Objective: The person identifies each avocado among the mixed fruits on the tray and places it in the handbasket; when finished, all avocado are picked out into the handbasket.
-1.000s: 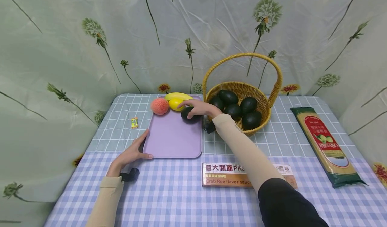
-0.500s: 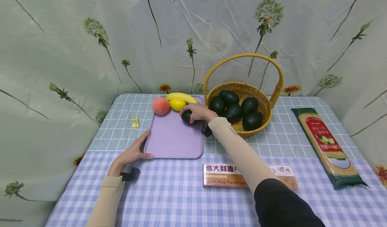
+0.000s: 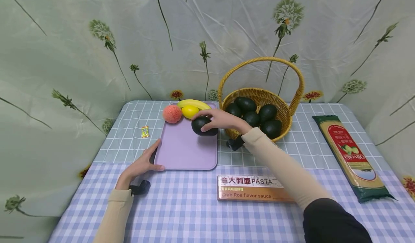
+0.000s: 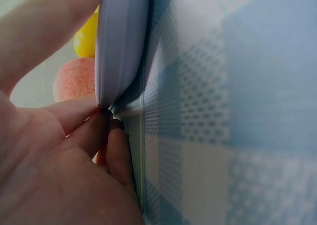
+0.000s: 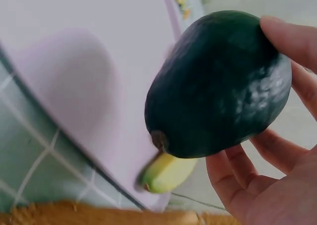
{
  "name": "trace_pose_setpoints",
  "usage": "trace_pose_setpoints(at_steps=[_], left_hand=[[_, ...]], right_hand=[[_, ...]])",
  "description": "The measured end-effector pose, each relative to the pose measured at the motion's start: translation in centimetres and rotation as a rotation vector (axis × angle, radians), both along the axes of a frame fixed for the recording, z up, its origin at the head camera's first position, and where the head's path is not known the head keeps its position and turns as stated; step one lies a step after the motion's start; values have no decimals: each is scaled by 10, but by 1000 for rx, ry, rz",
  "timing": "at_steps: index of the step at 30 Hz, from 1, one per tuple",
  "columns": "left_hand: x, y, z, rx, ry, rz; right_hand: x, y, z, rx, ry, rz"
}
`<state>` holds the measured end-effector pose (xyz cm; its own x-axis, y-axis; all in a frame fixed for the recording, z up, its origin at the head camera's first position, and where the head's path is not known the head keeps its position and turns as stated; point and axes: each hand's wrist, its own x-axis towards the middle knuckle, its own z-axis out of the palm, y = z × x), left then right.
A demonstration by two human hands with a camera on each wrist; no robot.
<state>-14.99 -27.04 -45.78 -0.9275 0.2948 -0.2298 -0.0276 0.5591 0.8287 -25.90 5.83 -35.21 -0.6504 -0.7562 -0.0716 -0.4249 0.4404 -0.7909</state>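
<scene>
My right hand [image 3: 223, 120] holds a dark green avocado [image 3: 202, 126] over the right part of the lilac tray [image 3: 184, 153]. In the right wrist view, thumb and fingers grip the avocado [image 5: 218, 86] from one side, and its shadow falls on the tray. At the tray's near left corner, my left hand [image 3: 141, 165] grips the edge between thumb and fingers. The left wrist view has fingertips right at the tray's rim [image 4: 119, 41]. Along the tray's far end lie a peach [image 3: 172, 113], a lemon [image 3: 190, 111] and a banana [image 3: 194, 104].
A wicker basket [image 3: 286, 122] with a tall handle stands right of the tray, with several avocados [image 3: 267, 112] inside. In front lies a pasta box [image 3: 249, 192], partly under my right forearm. A pasta bag [image 3: 351, 153] is far right; a small yellow packet [image 3: 145, 131] lies left of the tray.
My right hand has closed round the avocado on the tray and raised it, its forearm swinging to the right. The left hand stays at the tray corner.
</scene>
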Motion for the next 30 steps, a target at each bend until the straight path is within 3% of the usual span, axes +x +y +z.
trace_pose_setpoints(at_steps=[8,13,23,30], left_hand=[[0,-1,0,-3,17,-16],[0,-1,1,-4,27,-23],[-1,2,-3,-37,19,-14],[2,-1,-1,20,35,-28]], right_hand=[[10,57,17,-117,14,-36],[13,91,21,-118,9,-110],[19,135,11,-66,28,-275],[26,148,5,-39,4,-323]])
